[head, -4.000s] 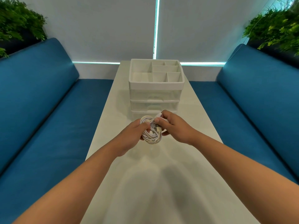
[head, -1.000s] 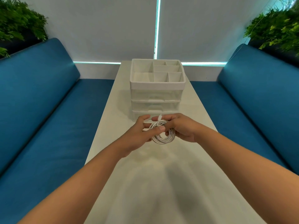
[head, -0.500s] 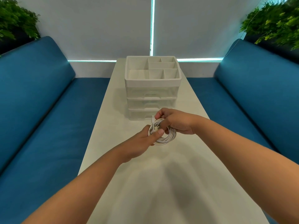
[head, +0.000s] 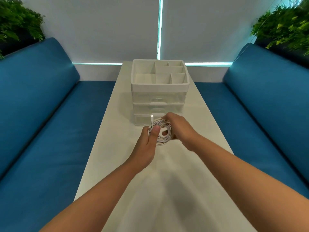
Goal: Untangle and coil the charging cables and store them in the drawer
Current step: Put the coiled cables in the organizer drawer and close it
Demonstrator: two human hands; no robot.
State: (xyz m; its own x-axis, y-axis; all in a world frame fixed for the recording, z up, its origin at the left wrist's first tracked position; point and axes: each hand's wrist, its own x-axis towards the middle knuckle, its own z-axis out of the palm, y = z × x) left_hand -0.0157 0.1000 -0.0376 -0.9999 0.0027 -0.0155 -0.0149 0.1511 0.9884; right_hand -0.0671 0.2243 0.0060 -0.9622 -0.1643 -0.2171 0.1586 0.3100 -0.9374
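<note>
We pinch the coiled white charging cable (head: pixel 163 133) between left hand (head: pixel 148 144) and right hand (head: pixel 179 129), above the white table (head: pixel 167 190). Coiling looks done (one plug sticks up); next, open the clear plastic drawer unit (head: pixel 158 104).

Far side of the white cable coil (head: pixel 163 135) behind the right hand (head: pixel 179 129), drawer contents indistinct

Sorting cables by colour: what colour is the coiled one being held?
White; the coiled cable shows best in the head view.
</note>
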